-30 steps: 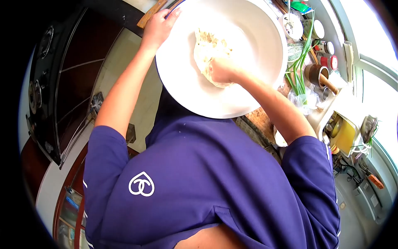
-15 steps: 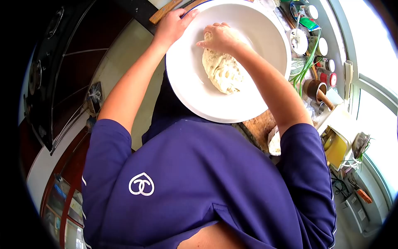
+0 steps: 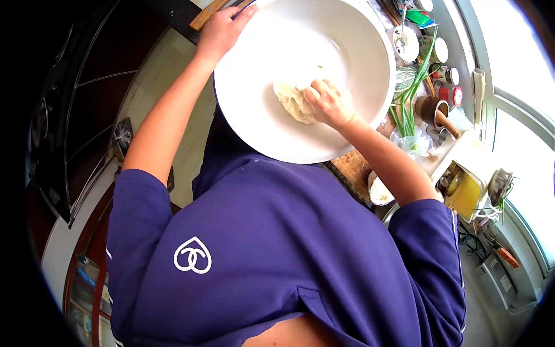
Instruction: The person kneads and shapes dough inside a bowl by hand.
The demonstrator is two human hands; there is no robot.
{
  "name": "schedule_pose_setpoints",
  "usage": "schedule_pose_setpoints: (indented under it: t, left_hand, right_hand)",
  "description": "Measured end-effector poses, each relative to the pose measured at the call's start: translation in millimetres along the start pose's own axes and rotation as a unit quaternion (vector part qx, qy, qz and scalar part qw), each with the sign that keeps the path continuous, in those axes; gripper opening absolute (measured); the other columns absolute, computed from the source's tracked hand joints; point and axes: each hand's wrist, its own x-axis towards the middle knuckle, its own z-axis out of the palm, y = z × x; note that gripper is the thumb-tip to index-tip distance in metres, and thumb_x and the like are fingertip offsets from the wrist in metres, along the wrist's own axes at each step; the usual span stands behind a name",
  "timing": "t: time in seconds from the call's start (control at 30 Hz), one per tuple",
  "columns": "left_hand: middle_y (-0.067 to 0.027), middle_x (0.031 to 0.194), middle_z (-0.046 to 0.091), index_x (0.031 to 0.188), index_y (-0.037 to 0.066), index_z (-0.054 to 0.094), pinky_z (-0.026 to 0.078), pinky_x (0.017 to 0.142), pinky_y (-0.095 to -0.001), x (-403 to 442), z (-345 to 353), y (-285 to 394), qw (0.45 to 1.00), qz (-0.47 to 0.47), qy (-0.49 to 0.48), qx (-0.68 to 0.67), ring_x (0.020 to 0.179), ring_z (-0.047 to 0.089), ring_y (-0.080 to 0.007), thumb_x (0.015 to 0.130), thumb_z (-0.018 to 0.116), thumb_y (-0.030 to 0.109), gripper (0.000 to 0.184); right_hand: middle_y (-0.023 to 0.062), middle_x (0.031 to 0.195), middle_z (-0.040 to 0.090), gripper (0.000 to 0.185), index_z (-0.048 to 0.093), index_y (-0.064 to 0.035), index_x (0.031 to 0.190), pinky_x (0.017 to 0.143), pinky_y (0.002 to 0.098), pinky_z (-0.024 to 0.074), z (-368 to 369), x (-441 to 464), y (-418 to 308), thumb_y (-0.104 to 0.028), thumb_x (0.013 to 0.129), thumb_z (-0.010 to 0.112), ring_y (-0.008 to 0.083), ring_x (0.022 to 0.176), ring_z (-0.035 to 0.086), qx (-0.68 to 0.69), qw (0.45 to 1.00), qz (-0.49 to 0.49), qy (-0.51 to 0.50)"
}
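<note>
A large white basin (image 3: 250,110) with a blue rim stands in front of me. My left hand (image 3: 222,32) is closed around its upper left rim, fingers on the edge. Inside the basin lies a lump of pale dough (image 3: 292,103), bunched and uneven. My right hand (image 3: 332,105) is curled into the right side of the dough, knuckles up, fingers gripping it. The fingertips are hidden in the dough and behind the hand.
Green onions (image 3: 406,115), jars (image 3: 448,93), a small white bowl (image 3: 403,44) and a brown mortar with a wooden pestle (image 3: 432,111) crowd the counter at the right. A wooden board (image 3: 351,166) lies under the basin's lower right.
My right hand has moved down and right from the dough's upper end to its right side. The stretched dough is now a shorter, folded lump. My left hand stays on the rim.
</note>
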Motion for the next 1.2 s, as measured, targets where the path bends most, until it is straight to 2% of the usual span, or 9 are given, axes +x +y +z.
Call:
schedule_pose_setpoints:
  t: [0.2,0.33,0.57,0.67,0.73,0.8,0.9,1.13,1.2]
  left_hand:
    - [-0.0050,0.061,0.057,0.079,0.000,0.062,0.041,0.054,-0.0286,-1.4,-1.8,5.8,1.000,0.022,0.015,0.002,0.054,0.053,-0.0129,0.091,0.053,0.054,0.056]
    - [-0.0057,0.059,0.057,0.076,-0.001,0.061,0.042,0.054,-0.0289,1.4,-1.2,-4.8,1.000,0.000,0.002,0.019,0.054,0.054,-0.0136,0.091,0.053,0.053,0.057]
    - [-0.0061,0.059,0.057,0.075,-0.001,0.062,0.042,0.053,-0.0288,6.0,1.3,-11.9,0.999,0.024,0.013,0.040,0.054,0.053,-0.0142,0.090,0.053,0.054,0.057]
    - [-0.0086,0.061,0.060,0.076,0.000,0.063,0.044,0.055,-0.0305,1.2,-0.5,2.0,1.000,-0.003,0.005,0.023,0.056,0.056,-0.0183,0.089,0.054,0.055,0.057]
    - [-0.0131,0.065,0.063,0.077,0.000,0.065,0.047,0.057,-0.0346,-1.7,-3.8,6.2,1.000,-0.005,0.008,0.026,0.059,0.062,-0.0257,0.088,0.054,0.057,0.058]
    - [-0.0136,0.065,0.063,0.077,0.000,0.065,0.047,0.057,-0.0354,-3.4,-3.5,8.2,1.000,-0.007,0.016,0.007,0.059,0.062,-0.0262,0.088,0.054,0.056,0.058]
    - [-0.0147,0.065,0.063,0.077,0.000,0.065,0.047,0.057,-0.0364,-3.6,1.1,9.9,1.000,-0.011,0.019,-0.022,0.059,0.062,-0.0272,0.088,0.054,0.055,0.057]
    - [-0.0169,0.066,0.062,0.076,-0.001,0.064,0.046,0.058,-0.0375,0.1,-1.2,4.1,1.000,-0.014,0.005,-0.011,0.061,0.061,-0.0307,0.088,0.054,0.057,0.060]
    - [-0.0144,0.065,0.061,0.077,-0.001,0.063,0.046,0.059,-0.0349,-4.2,-3.4,5.6,1.000,-0.004,0.007,0.012,0.061,0.059,-0.0262,0.088,0.053,0.056,0.059]
  right_hand:
    - [0.0020,0.082,0.057,0.015,0.061,-0.0148,0.085,0.057,0.0338,0.0502,31.0,37.9,9.2,-0.016,0.070,0.063,0.0197,0.077,0.060,0.005,0.999,0.030,-0.030]
    - [0.0056,0.087,0.060,0.014,0.062,-0.0114,0.086,0.069,0.0385,0.0517,20.3,50.3,4.6,-0.014,0.072,0.061,0.0254,0.085,0.061,0.030,0.993,0.081,-0.082]
    - [0.0138,0.097,0.058,0.020,0.056,-0.0085,0.097,0.077,0.0368,0.0496,-68.5,35.2,-12.0,-0.016,0.079,0.062,0.0262,0.090,0.059,0.095,0.988,0.093,-0.076]
    - [0.0145,0.093,0.060,0.018,0.057,-0.0091,0.100,0.071,0.0363,0.0515,-50.3,45.8,-15.3,-0.014,0.083,0.057,0.0244,0.084,0.062,0.076,0.918,0.179,-0.347]
    - [0.0115,0.074,0.066,0.022,0.066,-0.0086,0.095,0.059,0.0392,0.0521,31.9,12.2,-4.3,-0.006,0.079,0.051,0.0261,0.068,0.065,-0.072,0.971,-0.042,-0.225]
    - [0.0124,0.074,0.067,0.016,0.068,-0.0062,0.084,0.059,0.0378,0.0515,13.0,50.2,-23.3,-0.007,0.076,0.054,0.0271,0.069,0.065,0.029,0.918,0.070,-0.390]
    - [0.0115,0.073,0.066,0.014,0.068,-0.0051,0.073,0.058,0.0384,0.0506,19.1,76.3,-17.6,-0.007,0.074,0.054,0.0284,0.068,0.065,0.054,0.885,0.058,-0.459]
    - [0.0170,0.065,0.061,0.014,0.062,-0.0028,0.067,0.057,0.0427,0.0449,32.0,105.0,-7.6,-0.004,0.069,0.048,0.0319,0.059,0.058,0.241,0.821,0.150,-0.495]
    - [0.0162,0.061,0.058,0.011,0.060,-0.0037,0.067,0.057,0.0433,0.0450,25.9,95.6,-12.9,-0.004,0.070,0.049,0.0328,0.057,0.057,0.231,0.862,0.140,-0.429]
